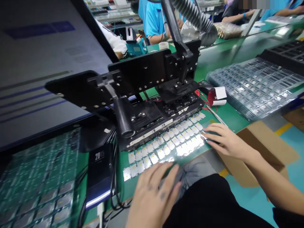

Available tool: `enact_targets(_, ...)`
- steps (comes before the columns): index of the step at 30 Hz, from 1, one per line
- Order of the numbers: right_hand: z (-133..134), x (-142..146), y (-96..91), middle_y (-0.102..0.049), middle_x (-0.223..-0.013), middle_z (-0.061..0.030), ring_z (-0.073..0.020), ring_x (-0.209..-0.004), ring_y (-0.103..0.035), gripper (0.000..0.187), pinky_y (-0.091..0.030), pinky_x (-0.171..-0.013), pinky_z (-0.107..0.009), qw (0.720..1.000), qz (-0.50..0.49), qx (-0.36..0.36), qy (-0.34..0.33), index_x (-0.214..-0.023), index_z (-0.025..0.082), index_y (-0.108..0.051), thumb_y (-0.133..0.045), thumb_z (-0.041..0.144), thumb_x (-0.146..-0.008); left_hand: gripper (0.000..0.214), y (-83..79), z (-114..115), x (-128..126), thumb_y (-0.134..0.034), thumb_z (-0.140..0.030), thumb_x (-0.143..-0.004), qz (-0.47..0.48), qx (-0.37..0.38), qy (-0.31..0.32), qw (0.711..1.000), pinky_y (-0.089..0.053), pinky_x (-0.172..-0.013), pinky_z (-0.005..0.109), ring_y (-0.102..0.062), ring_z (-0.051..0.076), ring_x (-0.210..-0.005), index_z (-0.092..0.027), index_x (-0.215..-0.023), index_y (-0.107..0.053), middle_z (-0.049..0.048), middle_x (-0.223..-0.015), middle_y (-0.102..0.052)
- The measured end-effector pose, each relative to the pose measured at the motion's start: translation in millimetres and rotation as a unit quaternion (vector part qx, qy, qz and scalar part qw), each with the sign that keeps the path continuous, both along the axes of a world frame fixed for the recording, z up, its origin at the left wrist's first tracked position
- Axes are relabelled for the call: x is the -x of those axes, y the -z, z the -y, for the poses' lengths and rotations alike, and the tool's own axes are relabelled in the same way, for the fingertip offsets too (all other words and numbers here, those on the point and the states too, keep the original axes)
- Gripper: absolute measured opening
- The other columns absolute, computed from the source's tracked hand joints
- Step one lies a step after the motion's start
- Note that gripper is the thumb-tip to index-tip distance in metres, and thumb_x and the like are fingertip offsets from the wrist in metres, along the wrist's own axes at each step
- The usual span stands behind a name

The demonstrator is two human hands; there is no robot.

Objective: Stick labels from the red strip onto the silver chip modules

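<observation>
Green bench: main work surface; runs L to R across the view. Screen: lit, tilted in view, far L side. Black clamp stand: center, on bench, w/ dark handle at its front L. Stack of clear trays: R side of bench. Clear tray: L side, front of screen. Cardboard box: below R edge of bench, flaps open. Co-worker in blue: behind stand, apart from the operator's hands.

L hand: at front edge of bench, palm down, fingers loosely bent w/ gaps btwn them; just beside the front row of plates. R hand: at R end of rows, fingers spread; fingertips close to the last plates, contact cannot be told. Hands are well apart from each other.

Dark flat case: L of rows, marked "20", rest of mark unclear; white cable at near end. Small white plates: in rows on bench, btwn stand & L hand, some w/ yellow dot. Red wires: R of stand.
</observation>
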State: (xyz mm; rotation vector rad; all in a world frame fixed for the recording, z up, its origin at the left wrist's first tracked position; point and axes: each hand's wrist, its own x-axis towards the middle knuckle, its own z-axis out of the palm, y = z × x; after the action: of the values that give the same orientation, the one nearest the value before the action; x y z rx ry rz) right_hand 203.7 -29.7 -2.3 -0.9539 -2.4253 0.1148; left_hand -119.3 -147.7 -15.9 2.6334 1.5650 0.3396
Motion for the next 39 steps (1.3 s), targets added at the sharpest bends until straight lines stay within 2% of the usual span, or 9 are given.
enact_targets(2, 0, -1, 6.8, -0.07, -0.121, -0.0076, -0.0258, -0.121, -0.061, 0.027, -0.055, -0.106, -0.044, 1.0, 0.012, 0.008, -0.002, -0.119, 0.027, -0.068, -0.053, 0.021, -0.097, 0.063, 4.8, -26, -58, -0.059, -0.037, -0.092, 0.02, 0.019, 0.033, 0.999, -0.052, -0.104, 0.054, -0.054, 0.033, -0.131, -0.039, -0.152, -0.04, 0.0053, -0.142, -0.06)
enact_targets(4, 0, -6, 16.5, -0.068, -0.125, -0.0092, -0.0268, -0.127, -0.058, 0.026, -0.053, -0.109, -0.048, 0.999, 0.024, 0.022, 0.0, -0.118, 0.024, -0.068, -0.055, 0.021, -0.096, 0.058, 6.1, -47, -96, -0.056, -0.04, -0.096, 0.026, 0.015, 0.047, 0.998, -0.052, -0.104, 0.052, -0.053, 0.032, -0.132, -0.031, -0.151, -0.042, 0.0073, -0.147, -0.056)
enact_targets(8, 0, -20, 30.9, -0.066, -0.129, -0.0119, -0.0284, -0.133, -0.054, 0.025, -0.053, -0.11, -0.051, 0.999, 0.035, 0.027, -0.017, -0.116, 0.019, -0.069, -0.058, 0.02, -0.094, 0.054, 6.4, -68, -123, -0.06, -0.044, -0.094, 0.006, -0.007, 0.02, 1.0, -0.054, -0.097, 0.05, -0.056, 0.033, -0.124, -0.021, -0.143, -0.051, 0.0115, -0.146, -0.057)
enact_targets(14, -2, -30, 27.6, -0.065, -0.134, -0.0113, -0.0289, -0.138, -0.05, 0.026, -0.053, -0.111, -0.049, 0.998, 0.049, 0.025, -0.044, -0.116, 0.019, -0.07, -0.056, 0.016, -0.094, 0.043, 4.1, -76, -126, -0.06, -0.045, -0.095, -0.008, 0.002, 0.039, 0.999, -0.054, -0.097, 0.048, -0.056, 0.031, -0.121, -0.022, -0.131, -0.06, 0.008, -0.145, -0.058)
enact_targets(17, -5, -31, 21.1, -0.065, -0.133, -0.0112, -0.0297, -0.137, -0.051, 0.026, -0.055, -0.107, -0.051, 0.996, 0.055, 0.027, -0.065, -0.114, 0.018, -0.07, -0.054, 0.014, -0.094, 0.031, -0.4, -80, -127, -0.059, -0.038, -0.097, -0.008, 0.0, 0.045, 0.999, -0.053, -0.096, 0.046, -0.056, 0.029, -0.12, -0.024, -0.124, -0.063, 0.0061, -0.141, -0.06)
enact_targets(25, -16, -29, 13.9, -0.073, -0.114, -0.0103, -0.0289, -0.116, -0.064, 0.02, -0.062, -0.093, -0.047, 0.992, 0.045, 0.004, -0.117, -0.105, 0.015, -0.069, -0.052, 0.013, -0.096, 0.009, -11.2, -86, -129, -0.06, -0.026, -0.098, 0.004, 0.008, 0.059, 0.998, -0.05, -0.09, 0.04, -0.061, 0.023, -0.107, -0.023, -0.105, -0.064, 0.0005, -0.11, -0.071)
enact_targets(30, -26, -28, 11.6, -0.073, -0.106, -0.0108, -0.0264, -0.107, -0.067, 0.021, -0.062, -0.088, -0.044, 0.99, 0.014, -0.027, -0.135, -0.109, 0.015, -0.068, -0.055, 0.011, -0.092, 0.009, -21.6, -95, -127, -0.058, -0.027, -0.099, 0.003, -0.06, 0.079, 0.995, -0.048, -0.083, 0.036, -0.063, 0.02, -0.098, -0.021, -0.103, -0.064, 0.0016, -0.104, -0.073)
enact_targets(34, -52, -20, -12.8, -0.073, -0.104, -0.0094, -0.0229, -0.102, -0.068, 0.018, -0.06, -0.09, -0.042, 0.991, -0.045, -0.036, -0.124, -0.102, 0.021, -0.069, -0.056, 0.014, -0.092, 0.021, -39.1, -115, -112, -0.046, -0.025, -0.104, 0.047, -0.143, 0.031, 0.988, -0.046, -0.08, 0.035, -0.064, 0.019, -0.092, -0.022, -0.098, -0.065, 0.0051, -0.107, -0.074)
enact_targets(39, -103, 9, -32.6, -0.073, -0.097, -0.0089, -0.0226, -0.096, -0.068, 0.014, -0.06, -0.085, -0.04, 0.985, -0.113, -0.07, -0.106, -0.096, 0.021, -0.07, -0.057, 0.017, -0.091, 0.016, -46.3, -154, -84, -0.053, -0.028, -0.101, 0.053, -0.133, -0.076, 0.987, -0.045, -0.086, 0.038, -0.065, 0.022, -0.104, -0.024, -0.11, -0.066, 0.0049, -0.12, -0.072)
